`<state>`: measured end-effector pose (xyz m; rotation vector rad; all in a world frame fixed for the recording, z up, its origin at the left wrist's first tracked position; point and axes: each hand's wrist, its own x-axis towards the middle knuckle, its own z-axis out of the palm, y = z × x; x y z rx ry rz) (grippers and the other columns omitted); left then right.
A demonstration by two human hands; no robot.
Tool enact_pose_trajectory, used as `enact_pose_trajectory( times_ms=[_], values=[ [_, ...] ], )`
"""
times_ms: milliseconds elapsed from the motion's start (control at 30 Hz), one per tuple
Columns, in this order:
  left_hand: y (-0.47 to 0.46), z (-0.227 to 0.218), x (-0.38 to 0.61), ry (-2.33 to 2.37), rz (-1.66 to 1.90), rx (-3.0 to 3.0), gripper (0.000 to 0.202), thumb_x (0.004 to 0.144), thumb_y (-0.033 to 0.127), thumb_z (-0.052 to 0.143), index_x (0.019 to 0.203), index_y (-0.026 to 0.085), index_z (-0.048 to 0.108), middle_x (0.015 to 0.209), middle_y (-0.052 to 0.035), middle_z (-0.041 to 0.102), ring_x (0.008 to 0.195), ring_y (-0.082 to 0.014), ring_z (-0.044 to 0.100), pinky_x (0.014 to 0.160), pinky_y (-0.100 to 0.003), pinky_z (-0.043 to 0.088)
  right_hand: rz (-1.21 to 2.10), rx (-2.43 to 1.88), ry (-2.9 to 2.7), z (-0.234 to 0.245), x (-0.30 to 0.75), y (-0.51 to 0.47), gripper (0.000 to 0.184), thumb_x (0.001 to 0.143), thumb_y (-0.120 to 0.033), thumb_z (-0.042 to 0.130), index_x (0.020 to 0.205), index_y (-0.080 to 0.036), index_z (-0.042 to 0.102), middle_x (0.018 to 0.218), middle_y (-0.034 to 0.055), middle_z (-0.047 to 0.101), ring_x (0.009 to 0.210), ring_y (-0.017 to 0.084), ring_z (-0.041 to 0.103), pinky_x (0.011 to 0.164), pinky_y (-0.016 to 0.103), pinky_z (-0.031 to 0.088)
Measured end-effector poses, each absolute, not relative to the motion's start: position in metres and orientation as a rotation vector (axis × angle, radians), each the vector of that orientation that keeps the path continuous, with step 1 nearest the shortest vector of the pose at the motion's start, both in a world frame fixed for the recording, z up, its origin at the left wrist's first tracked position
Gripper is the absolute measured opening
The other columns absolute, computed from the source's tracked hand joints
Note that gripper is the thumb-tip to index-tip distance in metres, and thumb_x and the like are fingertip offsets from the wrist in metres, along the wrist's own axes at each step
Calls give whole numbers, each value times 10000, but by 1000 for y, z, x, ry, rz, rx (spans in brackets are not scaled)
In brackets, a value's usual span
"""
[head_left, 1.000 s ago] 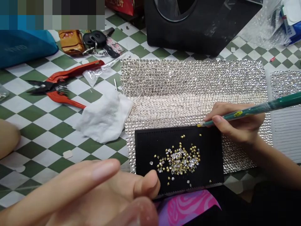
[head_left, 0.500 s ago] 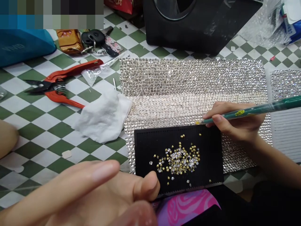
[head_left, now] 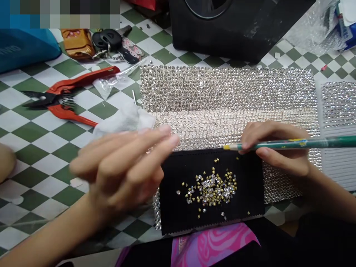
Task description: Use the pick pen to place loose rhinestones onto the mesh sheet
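My right hand (head_left: 278, 148) is closed around a green pencil (head_left: 319, 142) with a yellow tip, which lies level and points left above the top edge of a black tray (head_left: 172, 215). Loose rhinestones (head_left: 214, 189), some showing clear faces and others gold backs, are scattered on the tray. My left hand (head_left: 125, 167), blurred by motion, hovers over the tray's left edge with its fingers stretched towards the right and nothing visible in them; its thumb is mostly hidden. Under the tray lies a wide sheet of rhinestone mesh (head_left: 222, 89).
Red-handled snips (head_left: 59, 98), a crumpled white tissue (head_left: 122, 116) and a key bunch (head_left: 108, 40) lie to the left on the checked tablecloth (head_left: 30, 141). A black box (head_left: 217, 37) stands behind the mesh. A second rhinestone piece (head_left: 339, 100) is at right.
My left hand has turned from palm up in the near foreground and moved up and away, to the tray's left edge. The pencil in my right hand has tilted to nearly level, its tip shifting slightly left.
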<state>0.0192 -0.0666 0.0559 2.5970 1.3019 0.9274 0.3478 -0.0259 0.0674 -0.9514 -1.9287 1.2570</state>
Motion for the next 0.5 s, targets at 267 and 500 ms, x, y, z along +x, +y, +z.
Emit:
enact_pose_trajectory(
  times_ms=[267, 500],
  values=[
    [-48, 37, 20, 1255, 691, 2619, 790, 853, 14, 567, 1555, 289, 333, 1373, -21, 646, 1279, -161, 599, 1083, -344, 442, 1241, -855, -2076, 75, 338, -28, 192, 896, -132, 627, 1072, -185, 682, 905, 45, 741, 807, 128, 691, 696, 273, 571],
    [-48, 30, 20, 1264, 600, 2658, 714, 870, 49, 538, 1528, 278, 385, 1347, -6, 681, 1207, -159, 642, 1000, -361, 485, 1169, -832, -2156, 78, 338, -26, 218, 920, -93, 647, 1107, -189, 703, 860, 19, 742, 771, 108, 692, 684, 266, 559]
  ],
)
